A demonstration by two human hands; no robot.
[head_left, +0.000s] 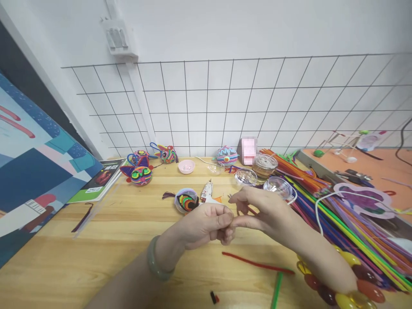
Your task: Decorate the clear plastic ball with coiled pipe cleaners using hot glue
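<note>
Above the middle of the table my left hand (pixel 209 224) is closed in a pinch, a pale green bangle on its wrist. The thumb of my right hand (pixel 257 208) meets the left fingertips, its other fingers bent over. Whatever the fingertips hold is too small or hidden to make out. Just beyond the left hand are a round ornament (pixel 186 201) coiled in colourful pipe cleaners, with a dark tassel, and a white glue gun (pixel 207 191). Nearer me lie a red pipe cleaner (pixel 257 262), a green pipe cleaner (pixel 277 289) and small black and red bits (pixel 214 297).
Several finished ornaments (pixel 140 175) stand at the back left beside a magazine (pixel 99 182). A pink bowl (pixel 186 166), another ornament (pixel 227 155) and clear plastic half-shells (pixel 245 176) line the back. Bundled pipe cleaners (pixel 350 231) and a white cord (pixel 317 214) fill the right side.
</note>
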